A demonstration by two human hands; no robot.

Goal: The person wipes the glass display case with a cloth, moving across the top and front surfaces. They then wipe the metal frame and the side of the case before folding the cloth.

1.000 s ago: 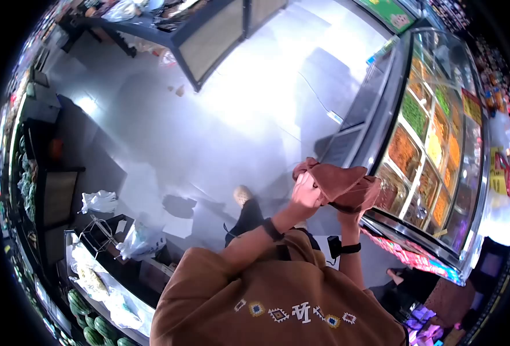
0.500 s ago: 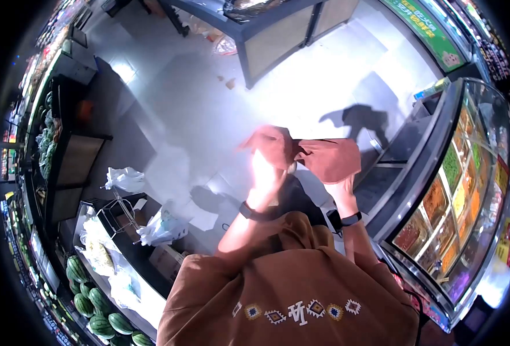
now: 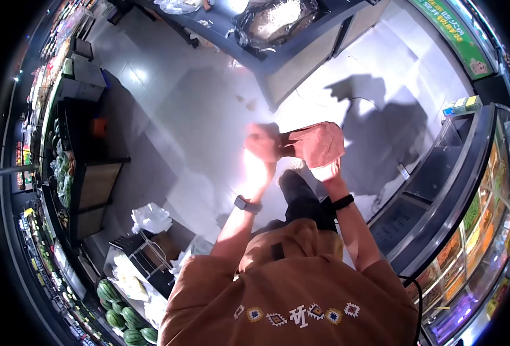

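The rust-brown folded cloth (image 3: 317, 144) looked soft, matt and woven. The pale tiled floor (image 3: 203, 115) was smooth and glossy, throwing back lamp glare. The curved glass front of the food counter (image 3: 486, 222) shone. The crumpled white bag (image 3: 150, 218) seemed thin plastic, and the striped green watermelons (image 3: 118, 317) had a waxy sheen

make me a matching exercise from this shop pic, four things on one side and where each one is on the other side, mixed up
Things:
1 cloth
2 watermelons
3 white bag
4 green sign

Places:
a top right edge of the view
b bottom left corner of the view
c held up by the left hand and right hand
d lower left, above the watermelons in the view

Pairs: 1-c; 2-b; 3-d; 4-a
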